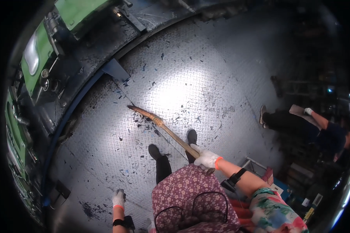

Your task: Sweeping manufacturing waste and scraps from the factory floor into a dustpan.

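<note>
A broom [175, 138] slants from my right hand [207, 157] out over the floor ahead, its bound brush end [147, 114] low near the scraps, up and left of my shoes. My right hand, in a white glove with an orange cuff, is wrapped round the upper handle, close to my patterned apron [186, 186]. On the other side, my left hand [119, 198] hangs away from the broom, gloved too. Its fingers look loosely extended and hold nothing that I can see. Small dark and blue scraps [156, 133] lie scattered over the metal floor around the brush.
Green machinery [39, 58] on a dark base, edged by a curved blue rail [72, 105], runs along the left. The floor [221, 77] is patterned steel plate. At the right, another person [319, 130] wears dark clothes and gloves, holding a flat brownish piece [298, 110].
</note>
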Action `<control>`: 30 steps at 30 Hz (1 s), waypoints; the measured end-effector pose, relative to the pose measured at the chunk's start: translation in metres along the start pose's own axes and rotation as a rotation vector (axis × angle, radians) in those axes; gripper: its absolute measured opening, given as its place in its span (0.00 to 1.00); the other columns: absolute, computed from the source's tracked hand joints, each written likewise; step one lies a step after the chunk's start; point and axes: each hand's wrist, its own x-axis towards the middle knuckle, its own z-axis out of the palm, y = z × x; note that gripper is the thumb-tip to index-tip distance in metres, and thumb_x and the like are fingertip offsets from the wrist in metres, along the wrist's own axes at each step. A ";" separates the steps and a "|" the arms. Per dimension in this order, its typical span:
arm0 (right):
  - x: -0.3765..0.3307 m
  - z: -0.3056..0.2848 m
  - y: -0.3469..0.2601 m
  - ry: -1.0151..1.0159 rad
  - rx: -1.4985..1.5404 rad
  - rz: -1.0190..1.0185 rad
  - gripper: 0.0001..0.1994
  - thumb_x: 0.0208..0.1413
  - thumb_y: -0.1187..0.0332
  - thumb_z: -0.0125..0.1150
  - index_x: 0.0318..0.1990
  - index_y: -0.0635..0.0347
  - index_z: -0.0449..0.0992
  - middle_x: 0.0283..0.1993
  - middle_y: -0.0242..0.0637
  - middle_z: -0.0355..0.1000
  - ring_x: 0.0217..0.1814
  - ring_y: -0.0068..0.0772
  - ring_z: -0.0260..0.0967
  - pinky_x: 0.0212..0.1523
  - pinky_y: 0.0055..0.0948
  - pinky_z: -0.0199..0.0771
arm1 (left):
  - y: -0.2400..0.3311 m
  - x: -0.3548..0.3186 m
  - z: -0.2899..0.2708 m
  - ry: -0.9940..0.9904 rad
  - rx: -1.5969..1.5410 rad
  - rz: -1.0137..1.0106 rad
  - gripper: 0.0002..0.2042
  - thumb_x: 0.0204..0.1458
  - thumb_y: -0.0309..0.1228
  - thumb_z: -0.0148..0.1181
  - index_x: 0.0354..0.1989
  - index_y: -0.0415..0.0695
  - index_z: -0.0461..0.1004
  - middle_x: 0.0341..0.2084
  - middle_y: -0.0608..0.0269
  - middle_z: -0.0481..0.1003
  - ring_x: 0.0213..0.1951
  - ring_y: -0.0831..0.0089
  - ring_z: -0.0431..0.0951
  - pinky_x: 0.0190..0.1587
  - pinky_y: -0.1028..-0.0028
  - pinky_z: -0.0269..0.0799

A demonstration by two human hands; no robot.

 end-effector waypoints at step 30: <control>0.102 -0.125 0.019 0.033 -0.469 -0.112 0.44 0.55 0.69 0.53 0.78 0.26 0.40 0.45 0.65 0.76 0.47 0.59 0.78 0.49 0.50 0.76 | 0.148 -0.011 0.173 -0.145 0.126 -0.044 0.18 0.59 0.41 0.61 0.47 0.39 0.77 0.27 0.66 0.76 0.26 0.79 0.71 0.29 0.77 0.66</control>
